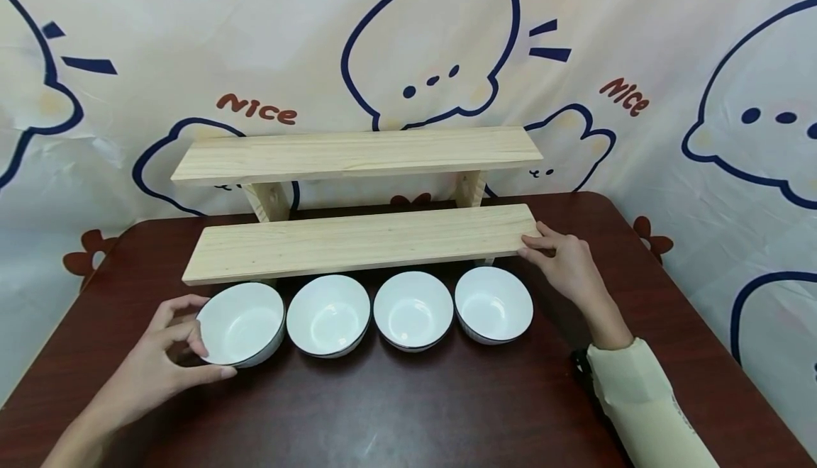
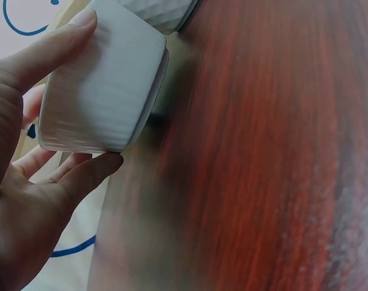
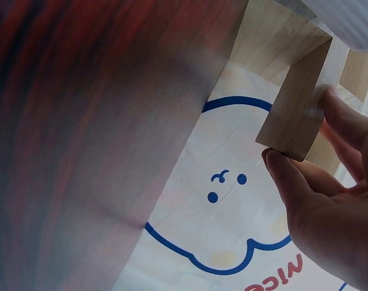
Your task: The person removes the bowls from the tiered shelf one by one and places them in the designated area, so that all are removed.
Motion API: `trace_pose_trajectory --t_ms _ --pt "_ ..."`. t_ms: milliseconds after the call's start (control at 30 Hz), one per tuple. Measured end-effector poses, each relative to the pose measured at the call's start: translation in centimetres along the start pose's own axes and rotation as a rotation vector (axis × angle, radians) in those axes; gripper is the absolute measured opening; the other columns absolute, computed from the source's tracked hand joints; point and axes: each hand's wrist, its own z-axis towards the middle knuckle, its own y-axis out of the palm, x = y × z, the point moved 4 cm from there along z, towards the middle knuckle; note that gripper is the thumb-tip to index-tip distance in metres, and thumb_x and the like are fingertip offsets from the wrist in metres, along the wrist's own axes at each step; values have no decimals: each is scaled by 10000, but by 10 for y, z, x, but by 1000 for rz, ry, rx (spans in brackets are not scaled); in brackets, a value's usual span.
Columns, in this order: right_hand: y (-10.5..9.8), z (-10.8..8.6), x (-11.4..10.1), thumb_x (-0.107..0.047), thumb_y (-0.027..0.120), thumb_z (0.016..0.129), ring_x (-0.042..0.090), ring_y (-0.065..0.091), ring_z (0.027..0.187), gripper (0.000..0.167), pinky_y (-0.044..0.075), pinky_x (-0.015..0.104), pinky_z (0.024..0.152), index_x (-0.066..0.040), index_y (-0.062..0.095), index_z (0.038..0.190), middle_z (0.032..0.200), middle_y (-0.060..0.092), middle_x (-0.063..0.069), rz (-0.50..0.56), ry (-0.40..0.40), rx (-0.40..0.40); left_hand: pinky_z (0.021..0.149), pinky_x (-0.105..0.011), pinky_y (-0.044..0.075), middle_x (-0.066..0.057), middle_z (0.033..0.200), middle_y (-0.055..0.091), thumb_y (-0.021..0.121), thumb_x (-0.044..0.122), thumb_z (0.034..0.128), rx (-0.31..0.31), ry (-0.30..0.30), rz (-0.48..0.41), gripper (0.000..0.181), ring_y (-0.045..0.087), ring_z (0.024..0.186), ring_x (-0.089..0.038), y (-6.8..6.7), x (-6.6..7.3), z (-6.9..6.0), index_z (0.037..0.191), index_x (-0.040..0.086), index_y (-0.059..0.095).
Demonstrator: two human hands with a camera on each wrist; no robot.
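Note:
Several white bowls stand in a row before a two-tier wooden shelf. My left hand (image 1: 162, 351) holds the leftmost bowl (image 1: 245, 322) by its side, thumb at the front and fingers at the left. In the left wrist view the bowl (image 2: 105, 85) shows its outer wall between thumb and fingers. The right hand (image 1: 564, 262) pinches the right end of the shelf's lower board (image 1: 364, 241). Seen from the right wrist, thumb and fingers lie on opposite faces of the board (image 3: 296, 103). The rightmost bowl (image 1: 493, 305) sits close to this hand, apart from it.
Behind the lower board rises the upper board (image 1: 357, 152) on wooden supports (image 1: 470, 189). Two more bowls, one left of centre (image 1: 328, 314) and one right of it (image 1: 413, 310), fill the row. All stand on a dark brown table (image 1: 408, 411). A printed cloth (image 1: 306, 42) hangs behind.

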Motion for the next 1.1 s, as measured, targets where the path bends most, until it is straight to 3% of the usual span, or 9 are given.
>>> trace_pose_trajectory --t_ms 667,1100 --pt "0 0 -1 -81 757 919 519 454 1298 305 460 618 956 60 699 1184 1420 473 337 3 -17 5 769 -66 409 -51 1383 299 981 161 643 -42 -18 32 465 419 1067 34 4 -3 -1 746 102 531" --pt "0 -1 0 -85 757 921 507 450 1308 316 472 607 946 59 694 1195 1423 476 330 4 -7 5 755 -90 406 -158 1422 308 972 231 671 -77 -54 64 442 439 1033 44 4 -3 1 768 120 556"
